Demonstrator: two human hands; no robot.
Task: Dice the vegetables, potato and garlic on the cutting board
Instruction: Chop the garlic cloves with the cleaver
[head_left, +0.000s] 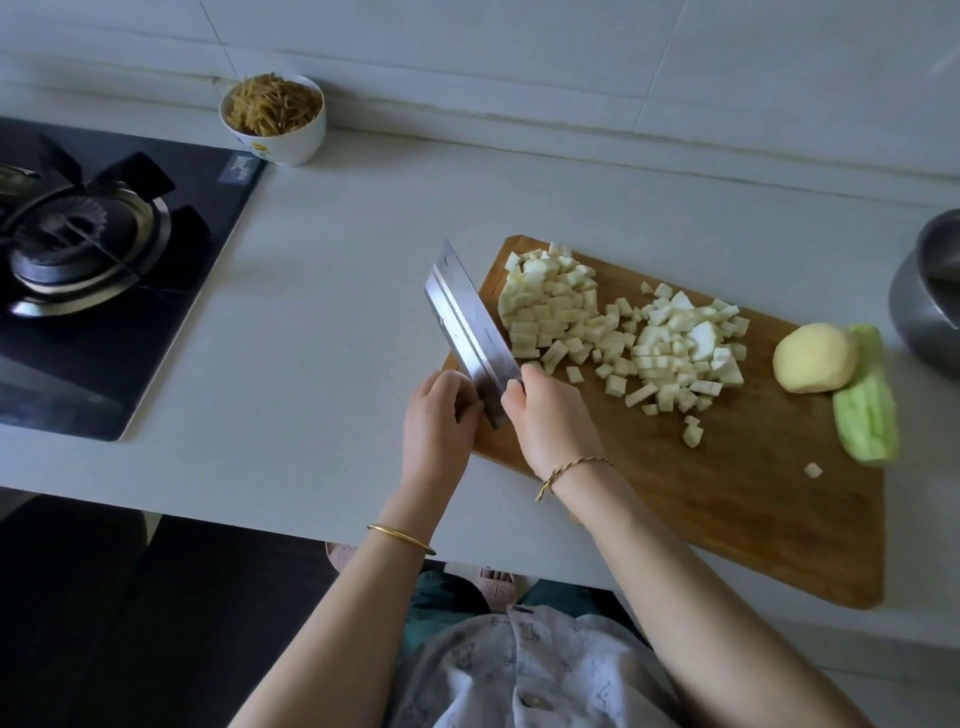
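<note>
Leftmost, a black gas hob (93, 260), set into the left end of the countertop (337, 286).
- White bowl (301, 143): at the rear edge of the countertop, just beside the hob's far right corner, filled with brown shredded food.
- Left hand (441, 415): at the left edge of the cutting board (753, 493). Its fingers are bent, with the tips against the flat left face of the cleaver (467, 322) near the heel. Whether they pinch the blade cannot be told. There is a gold bangle (401, 539) on the wrist.
- Cleaver: a broad steel blade, tilted, over the board's left edge with its tip pointing toward the rear of the countertop.
- Right hand (553, 421): fingers wrapped tight round the cleaver's handle, which is hidden inside the fist. There is a cord bracelet (571, 467) on the wrist.
- Cutting board: wooden, lying askew at the front edge of the countertop.
- Diced pieces (550, 306): pale cubes in two heaps on the far left half of the board, the nearer heap touching the blade's right face. One stray cube (813, 470) lies near the right edge.
- Potato (814, 357): peeled and whole, at the board's far right corner.
- Green vegetable (866, 415): peeled and long, touching the potato and overhanging the board's right edge.
- Metal pot (930, 306): at the right end of the countertop, partly out of frame.
</note>
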